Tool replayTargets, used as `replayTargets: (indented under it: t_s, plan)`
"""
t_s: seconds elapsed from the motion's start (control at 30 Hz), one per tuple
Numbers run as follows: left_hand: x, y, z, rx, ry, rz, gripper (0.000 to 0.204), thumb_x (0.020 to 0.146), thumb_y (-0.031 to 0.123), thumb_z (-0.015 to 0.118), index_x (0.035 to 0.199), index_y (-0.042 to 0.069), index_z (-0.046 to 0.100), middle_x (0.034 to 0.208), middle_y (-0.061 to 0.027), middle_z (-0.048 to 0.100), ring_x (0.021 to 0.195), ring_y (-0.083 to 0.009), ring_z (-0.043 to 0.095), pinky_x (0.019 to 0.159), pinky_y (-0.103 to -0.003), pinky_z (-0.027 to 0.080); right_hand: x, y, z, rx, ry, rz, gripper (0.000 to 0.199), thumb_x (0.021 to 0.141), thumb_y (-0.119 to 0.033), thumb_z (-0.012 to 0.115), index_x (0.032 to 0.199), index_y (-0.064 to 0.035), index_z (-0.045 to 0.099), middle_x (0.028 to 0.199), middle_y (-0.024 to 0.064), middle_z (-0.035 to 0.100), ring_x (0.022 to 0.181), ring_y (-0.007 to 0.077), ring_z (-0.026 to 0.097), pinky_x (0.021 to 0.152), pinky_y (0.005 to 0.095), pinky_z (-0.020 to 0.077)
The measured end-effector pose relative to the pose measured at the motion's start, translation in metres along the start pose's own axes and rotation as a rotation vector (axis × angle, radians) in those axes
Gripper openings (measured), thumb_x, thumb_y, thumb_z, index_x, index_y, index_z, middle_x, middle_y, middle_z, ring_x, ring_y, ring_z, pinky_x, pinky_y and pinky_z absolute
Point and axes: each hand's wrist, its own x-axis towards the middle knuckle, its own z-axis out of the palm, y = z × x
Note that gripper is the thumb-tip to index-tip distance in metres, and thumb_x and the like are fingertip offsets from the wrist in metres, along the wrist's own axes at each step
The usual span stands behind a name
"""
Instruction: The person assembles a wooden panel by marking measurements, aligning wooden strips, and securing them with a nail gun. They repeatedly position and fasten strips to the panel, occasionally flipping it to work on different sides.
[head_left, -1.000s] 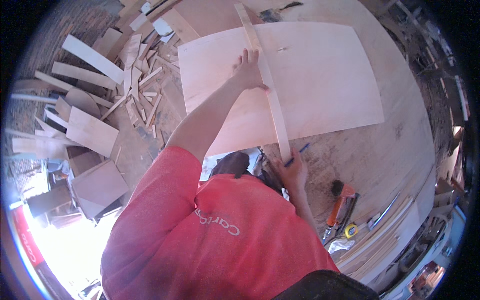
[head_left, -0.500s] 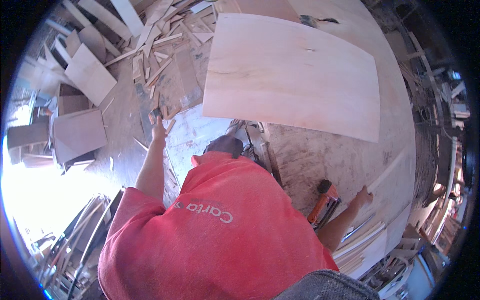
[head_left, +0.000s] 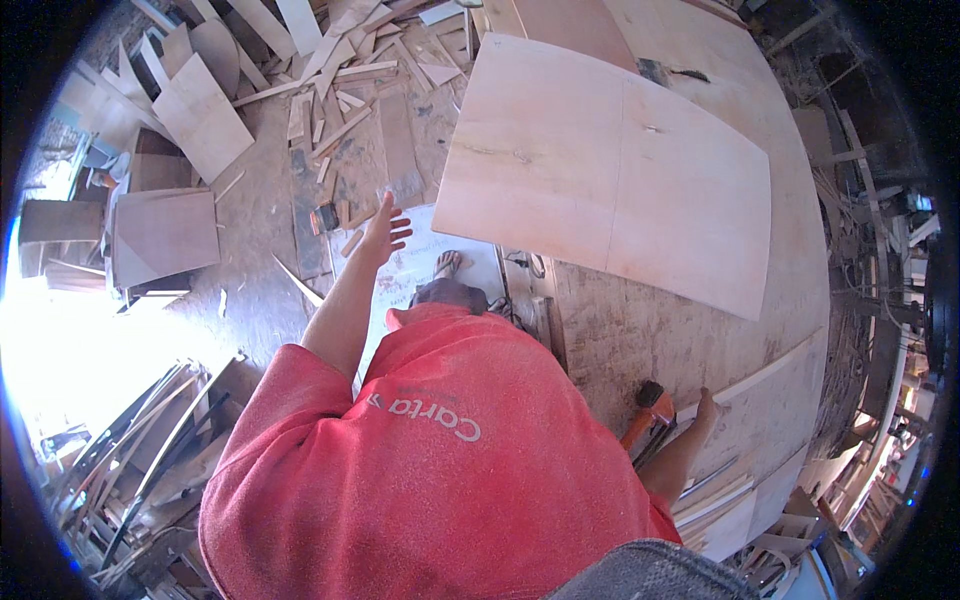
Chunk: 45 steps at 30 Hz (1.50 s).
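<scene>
My left hand (head_left: pixel 383 235) is raised over the bench, empty, its fingers spread apart. Beside it on the bench lies a small black and orange tape measure (head_left: pixel 323 218). Out to the right, my right hand (head_left: pixel 708 410) is closed on a long pale wooden strip (head_left: pixel 768 372) lying on the work surface; its fingertips are small and partly hidden. Between that arm and my body is an orange and black nail gun (head_left: pixel 650 408). A large pale plywood sheet (head_left: pixel 600 170) with a faint line across it lies ahead of both hands.
Wood offcuts (head_left: pixel 335 95) are scattered at the far left. Boards (head_left: pixel 165 235) lean or stack along the left side, with long strips (head_left: pixel 150 440) piled at lower left. More thin strips (head_left: pixel 715 500) lie near my right forearm. A foot in a sandal (head_left: pixel 448 263) shows below.
My left hand has let go of the tape measure and moved right, its fingers opening. My right hand has moved slightly left and nearer, and the strip now lies at a flatter angle.
</scene>
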Motion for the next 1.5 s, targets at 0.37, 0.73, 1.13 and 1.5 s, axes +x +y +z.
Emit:
replayTargets:
  t_s: [0.37,0.73,1.13,1.5]
  plan:
    - [0.08,0.137,0.023,0.096,-0.103,0.084,0.105,0.087,0.08,0.054,0.154,0.001,0.034,0.138,-0.0177,0.055,0.12,-0.0332,0.057,0.106,-0.055,0.037,-0.288,-0.24,-0.002,-0.146,0.041,-0.511,0.065,0.079,-0.035,0.08,0.134,-0.0053,0.061,0.134,0.0239,0.059,0.128,0.0417,0.054,0.106,0.0538,0.0424]
    - [0.206,0.244,0.124,0.279,-0.367,0.017,0.088,0.085,0.07,0.069,0.138,0.002,0.049,0.126,-0.0141,0.06,0.113,-0.0268,0.06,0.092,-0.051,0.049,-0.483,-0.338,0.081,0.705,-0.692,0.119,0.087,0.095,-0.028,0.072,0.16,-0.0053,0.019,0.134,0.0208,0.059,0.113,0.0262,0.063,0.087,0.0403,0.0541]
    - [0.203,0.308,0.171,0.216,-0.643,0.022,0.05,0.096,0.035,0.071,0.132,0.003,0.058,0.121,-0.0069,0.069,0.108,-0.0238,0.068,0.094,-0.04,0.058,-0.519,-0.402,0.061,0.962,-0.479,0.251,0.095,0.093,-0.024,0.074,0.163,-0.0129,0.01,0.106,0.0157,0.064,0.091,0.02,0.067,0.07,0.0328,0.0572]
    - [0.015,0.432,0.238,0.067,-0.899,0.138,0.058,0.092,0.037,0.071,0.135,0.002,0.055,0.134,-0.0113,0.063,0.125,-0.025,0.06,0.105,-0.041,0.051,-0.49,-0.414,-0.07,1.524,-0.374,-0.237,0.082,0.093,-0.008,0.067,0.161,-0.0048,0.021,0.112,0.0113,0.065,0.101,0.0191,0.067,0.089,0.032,0.0527]
